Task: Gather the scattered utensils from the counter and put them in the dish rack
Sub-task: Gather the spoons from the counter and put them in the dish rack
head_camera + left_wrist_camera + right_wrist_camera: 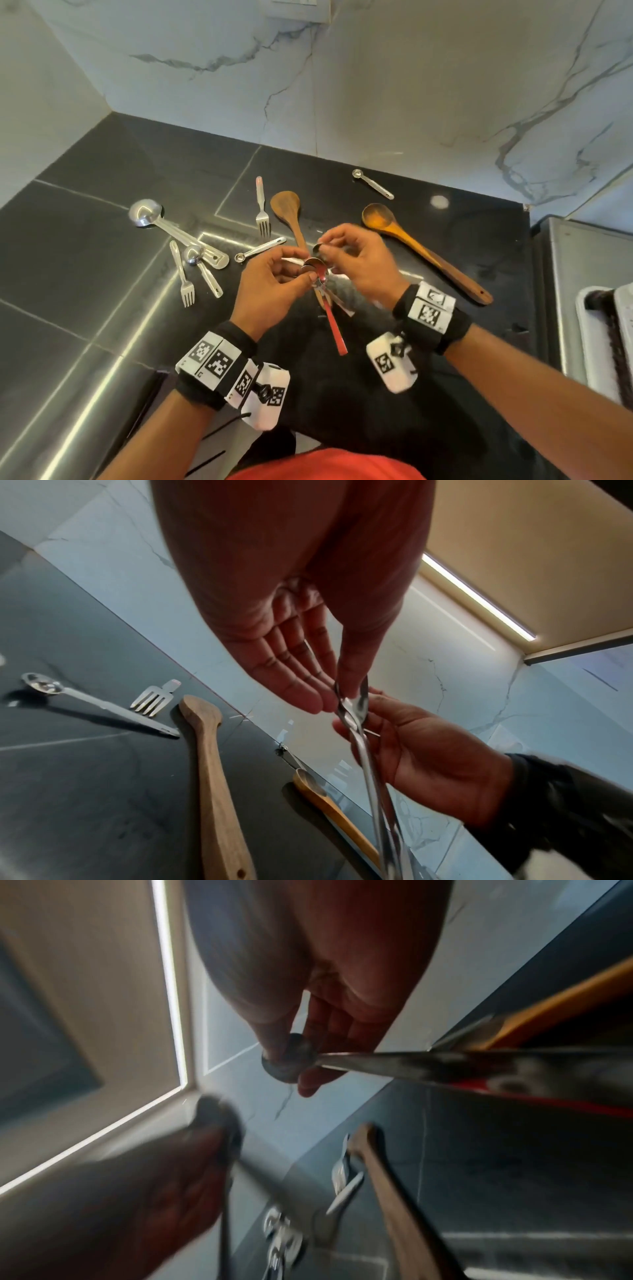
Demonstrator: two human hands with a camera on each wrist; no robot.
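Note:
My left hand (306, 269) grips a small bundle of metal spoons (317, 274) near their bowls, above the black counter (102, 308). One spoon in it has a red handle (337, 332) that points toward me. My right hand (323, 247) pinches the bowl of another metal spoon (319, 247) just beside the bundle. In the left wrist view, my left hand (337, 699) pinches the spoon necks (352, 710). In the right wrist view, my right hand (289, 1066) holds a spoon bowl (291, 1056); my left hand is a blur.
Loose on the counter lie two forks (262, 210) (183, 275), a wooden spatula (286, 209), a wooden spoon (407, 241) and several steel measuring spoons (147, 212) (373, 184) (260, 248). A steel surface (582, 260) and a white tray (596, 346) are at the right edge.

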